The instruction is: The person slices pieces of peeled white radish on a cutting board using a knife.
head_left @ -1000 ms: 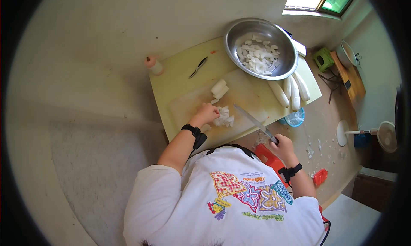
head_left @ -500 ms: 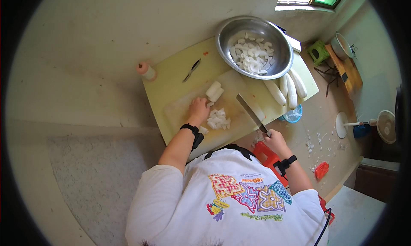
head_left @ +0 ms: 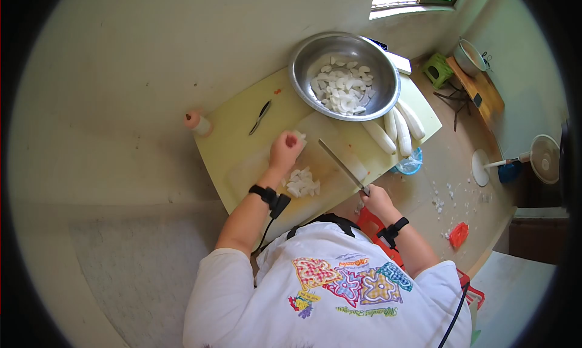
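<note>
My left hand (head_left: 286, 150) is on the cutting board (head_left: 242, 173), its fingers curled round a peeled white radish chunk (head_left: 302, 136) that is mostly hidden behind it. Just below this hand lies a pile of cut radish pieces (head_left: 302, 183). At the board's right side, my right hand (head_left: 378, 201) grips the handle of a kitchen knife (head_left: 341, 165), whose blade points up and left, apart from the radish. A large steel bowl (head_left: 295, 75) holds many white radish slices (head_left: 345, 89). Several whole peeled radishes (head_left: 397, 130) lie beside the bowl.
A peeler-like tool (head_left: 260, 117) and a pink-capped bottle (head_left: 198, 123) are on the table's (head_left: 212, 148) left part. A blue bin (head_left: 410, 162) stands by its right edge. White scraps and a red bag (head_left: 459, 235) lie on the floor, near a fan (head_left: 544, 158).
My left hand has moved up the board from beside the cut pieces onto the radish chunks. The knife stays in my right hand at the right side. The view has shifted slightly.
</note>
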Motion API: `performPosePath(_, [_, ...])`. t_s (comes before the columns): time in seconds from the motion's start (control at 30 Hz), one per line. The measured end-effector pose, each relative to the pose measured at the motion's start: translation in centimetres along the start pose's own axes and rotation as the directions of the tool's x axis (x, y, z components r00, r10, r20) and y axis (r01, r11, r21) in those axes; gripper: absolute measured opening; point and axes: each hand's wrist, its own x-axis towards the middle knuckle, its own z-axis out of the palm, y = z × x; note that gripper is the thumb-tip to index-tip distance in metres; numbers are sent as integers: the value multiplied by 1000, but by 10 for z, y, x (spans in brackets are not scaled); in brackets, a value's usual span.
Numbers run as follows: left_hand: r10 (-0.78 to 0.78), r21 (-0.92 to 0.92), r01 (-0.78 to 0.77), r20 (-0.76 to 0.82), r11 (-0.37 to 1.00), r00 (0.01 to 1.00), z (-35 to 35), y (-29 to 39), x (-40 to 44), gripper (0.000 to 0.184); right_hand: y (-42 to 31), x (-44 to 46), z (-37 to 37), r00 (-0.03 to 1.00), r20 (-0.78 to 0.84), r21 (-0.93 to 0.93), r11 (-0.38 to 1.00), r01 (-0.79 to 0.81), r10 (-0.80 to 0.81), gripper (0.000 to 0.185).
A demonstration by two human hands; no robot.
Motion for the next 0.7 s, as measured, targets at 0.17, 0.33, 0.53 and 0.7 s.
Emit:
performPosePath(0.17, [190,-568,-133,42,812,981,-26,101,53,24,-3,0,0,1000,-3,-50,999,14,-14,28])
performPosePath(0.33, [33,-558,81,191,826,981,-14,68,37,31,18,6,21,996,-70,-90,995,53,-59,32])
performPosePath(0.53, [-47,101,12,355,995,934,-5,-66,-24,58,9,4,17,998,-52,-84,996,35,-40,33])
performPosePath(0.7, [181,419,-454,547,786,818,-8,-53,-71,75,-8,1,3,999,37,23,999,-39,38,33])
